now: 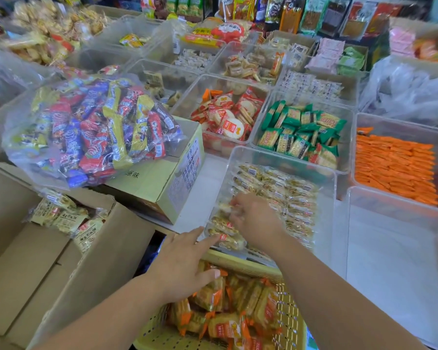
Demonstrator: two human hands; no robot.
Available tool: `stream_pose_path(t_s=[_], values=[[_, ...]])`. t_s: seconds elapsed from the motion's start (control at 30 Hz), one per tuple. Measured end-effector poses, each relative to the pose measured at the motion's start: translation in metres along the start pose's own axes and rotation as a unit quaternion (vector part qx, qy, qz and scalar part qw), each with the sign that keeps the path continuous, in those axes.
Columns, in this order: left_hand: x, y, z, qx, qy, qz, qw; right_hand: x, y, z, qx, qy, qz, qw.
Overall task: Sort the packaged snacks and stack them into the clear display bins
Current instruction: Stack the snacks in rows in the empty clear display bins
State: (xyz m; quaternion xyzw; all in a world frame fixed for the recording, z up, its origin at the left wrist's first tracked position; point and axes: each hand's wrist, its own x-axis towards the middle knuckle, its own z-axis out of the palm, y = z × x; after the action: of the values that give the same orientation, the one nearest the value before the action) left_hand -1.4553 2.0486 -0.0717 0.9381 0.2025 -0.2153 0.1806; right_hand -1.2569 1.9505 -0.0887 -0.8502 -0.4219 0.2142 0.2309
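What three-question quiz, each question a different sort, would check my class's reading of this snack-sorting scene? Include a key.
1. True or false: the green packets sit in the bin just left of the orange packets.
2. The right hand reaches into: A the yellow basket; B the clear bin of clear-wrapped packets; C the green packets' bin.
3. Fill in: the big bag of mixed snacks rests on a cardboard ____.
Key: 1 true; 2 B; 3 box.

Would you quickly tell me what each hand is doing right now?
Left hand: open, holding nothing.
Right hand: gripping a snack packet.
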Motion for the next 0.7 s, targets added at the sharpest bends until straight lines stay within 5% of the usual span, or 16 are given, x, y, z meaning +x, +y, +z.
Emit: stream_pose_path(t_s=[0.1, 0.4, 0.57, 0.7], values=[[0.0, -0.004, 0.001, -0.014, 0.007, 0.0, 1.0, 0.0, 0.0, 0.011, -0.007, -0.093, 0.003, 0.996], [-0.025, -0.017, 0.001, -0.093, 0.077, 0.024, 0.992, -0.012, -0.005, 0.009, -0.074, -0.072, 0.019, 0.994], [-0.075, -0.047, -0.009, -0.199, 0.247, 0.037, 0.948, -0.023, -0.066, 0.019, -0.041, 0.031, -0.058, 0.997], [-0.111, -0.105, -0.009, -0.252, 0.398, -0.056, 0.88, -0.032, -0.143, 0.058, 0.024, 0.009, -0.17, 0.985]])
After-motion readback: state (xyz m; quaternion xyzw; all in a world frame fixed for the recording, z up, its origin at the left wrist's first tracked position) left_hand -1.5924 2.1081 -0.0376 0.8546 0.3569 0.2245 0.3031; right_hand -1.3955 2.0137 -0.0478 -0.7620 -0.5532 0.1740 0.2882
